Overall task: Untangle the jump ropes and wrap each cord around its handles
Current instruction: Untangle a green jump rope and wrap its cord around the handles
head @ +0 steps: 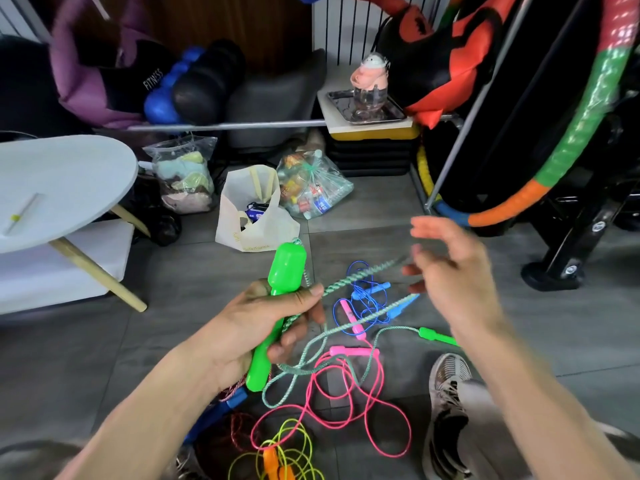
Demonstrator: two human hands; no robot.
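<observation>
Head view: our left hand (pixel 266 317) grips green handle (pixel 277 299) upright, thumb pinning cord (pixel 349 278); right hand (pixel 450 271), blurred, fingers loose, draws cord taut for wrapping. Other ropes (pixel 346 393) tangled on near floor.

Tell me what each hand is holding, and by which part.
The left hand grips the green handle mid-shaft, thumb pinning the twisted cord. The blurred right hand seems to pull that cord; its hold is unclear.

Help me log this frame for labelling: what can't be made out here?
Head view:
- Right hand: motion-blurred; unclear whether its fingers pinch the green cord.
- Orange handle: cut off by the bottom edge.
- Blue handle: mostly hidden under the left hand and forearm.
- Green handle: middle covered by the left hand's fingers.
</observation>
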